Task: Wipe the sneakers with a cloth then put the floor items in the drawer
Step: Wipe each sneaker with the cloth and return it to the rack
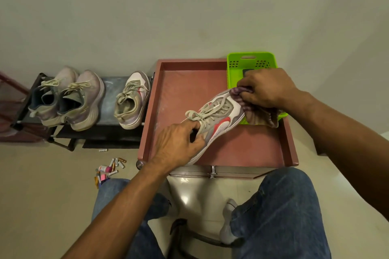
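Wiping 1 sneaker (216,120) over the drawer (210,88), your right hand (267,88) fingers pinch the cloth (255,113), left hand (179,143) fingers grip its heel; 3 sneakers (84,99) and floor items (109,169) remain.

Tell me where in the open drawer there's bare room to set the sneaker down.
The drawer floor is bare along its far left, between the left wall and the green basket, and at the near right corner. The middle is crowded: the held sneaker, left hand, right hand and cloth.
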